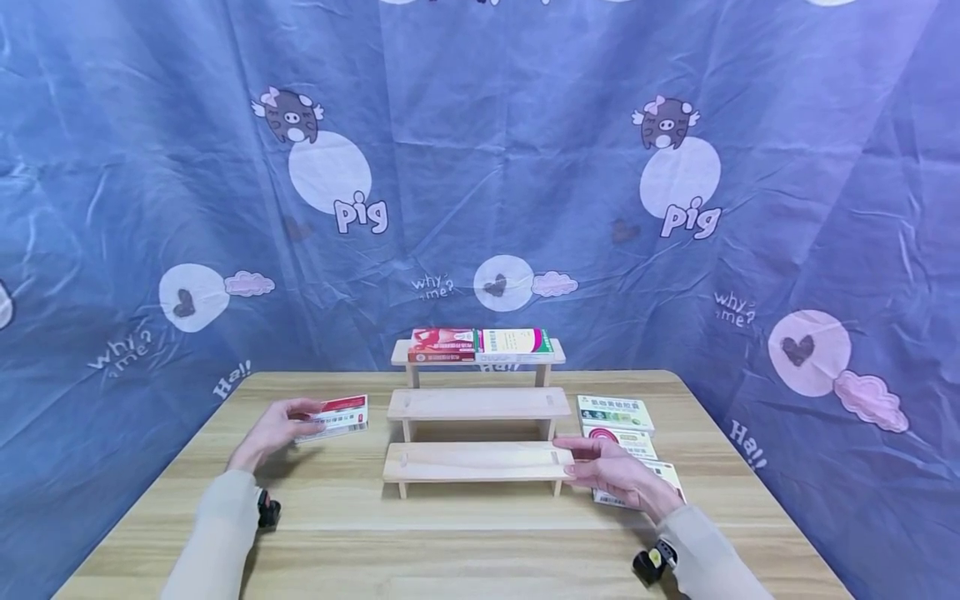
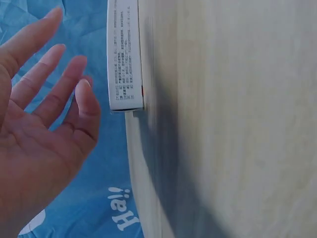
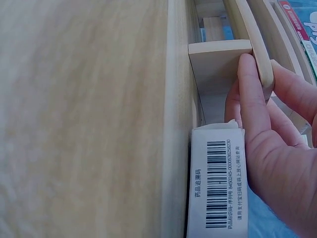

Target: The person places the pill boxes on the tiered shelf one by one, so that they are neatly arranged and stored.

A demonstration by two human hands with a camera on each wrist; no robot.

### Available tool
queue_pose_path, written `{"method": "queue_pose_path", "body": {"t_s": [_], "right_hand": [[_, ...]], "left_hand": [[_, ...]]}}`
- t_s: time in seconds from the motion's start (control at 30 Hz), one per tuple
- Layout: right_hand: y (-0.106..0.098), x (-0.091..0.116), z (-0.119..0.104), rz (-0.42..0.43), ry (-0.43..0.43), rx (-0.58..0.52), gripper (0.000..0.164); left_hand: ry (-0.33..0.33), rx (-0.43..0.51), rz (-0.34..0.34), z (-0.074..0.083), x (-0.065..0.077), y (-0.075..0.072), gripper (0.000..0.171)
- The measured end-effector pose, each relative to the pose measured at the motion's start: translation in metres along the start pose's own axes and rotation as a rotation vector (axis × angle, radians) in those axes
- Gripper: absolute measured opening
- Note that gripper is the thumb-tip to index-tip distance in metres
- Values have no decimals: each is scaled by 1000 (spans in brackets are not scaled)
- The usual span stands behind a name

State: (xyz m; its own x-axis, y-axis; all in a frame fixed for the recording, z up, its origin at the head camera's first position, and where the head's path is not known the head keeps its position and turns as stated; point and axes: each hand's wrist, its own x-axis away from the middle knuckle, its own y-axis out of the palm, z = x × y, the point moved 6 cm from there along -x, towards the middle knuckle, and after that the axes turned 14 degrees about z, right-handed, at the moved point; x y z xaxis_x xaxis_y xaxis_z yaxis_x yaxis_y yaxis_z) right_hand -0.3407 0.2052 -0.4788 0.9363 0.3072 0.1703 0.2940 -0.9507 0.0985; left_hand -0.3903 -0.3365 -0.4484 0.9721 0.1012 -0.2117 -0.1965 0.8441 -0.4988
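In the head view my left hand [image 1: 276,427] is over a red-and-white medicine box [image 1: 341,417] lying left of a three-step wooden display stand [image 1: 480,460]. The left wrist view shows the left hand [image 2: 49,109] with fingers loosely spread, apart from the white end of the medicine box [image 2: 126,59]. My right hand [image 1: 611,473] pinches the right end of the stand's lowest step. In the right wrist view, the fingers of the right hand [image 3: 277,144] lie on both sides of that step's board [image 3: 257,44].
On the top step lie a red box [image 1: 442,345] and a white-and-green box [image 1: 513,343]. Right of the stand are a green-and-white box [image 1: 615,412], a box with a red ring [image 1: 633,443] and a white box [image 1: 671,475], partly behind the right hand. A blue curtain [image 1: 480,167] hangs behind the table.
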Motion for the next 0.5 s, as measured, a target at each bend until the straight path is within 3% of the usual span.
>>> {"method": "queue_pose_path", "body": {"t_s": [0.07, 0.5], "right_hand": [[0, 0, 0, 0, 0, 1, 59], [0, 1, 1, 11, 3, -8, 59]], "left_hand": [[9, -38, 15, -2, -2, -2, 60], [-88, -95, 50, -15, -10, -9, 65]]}}
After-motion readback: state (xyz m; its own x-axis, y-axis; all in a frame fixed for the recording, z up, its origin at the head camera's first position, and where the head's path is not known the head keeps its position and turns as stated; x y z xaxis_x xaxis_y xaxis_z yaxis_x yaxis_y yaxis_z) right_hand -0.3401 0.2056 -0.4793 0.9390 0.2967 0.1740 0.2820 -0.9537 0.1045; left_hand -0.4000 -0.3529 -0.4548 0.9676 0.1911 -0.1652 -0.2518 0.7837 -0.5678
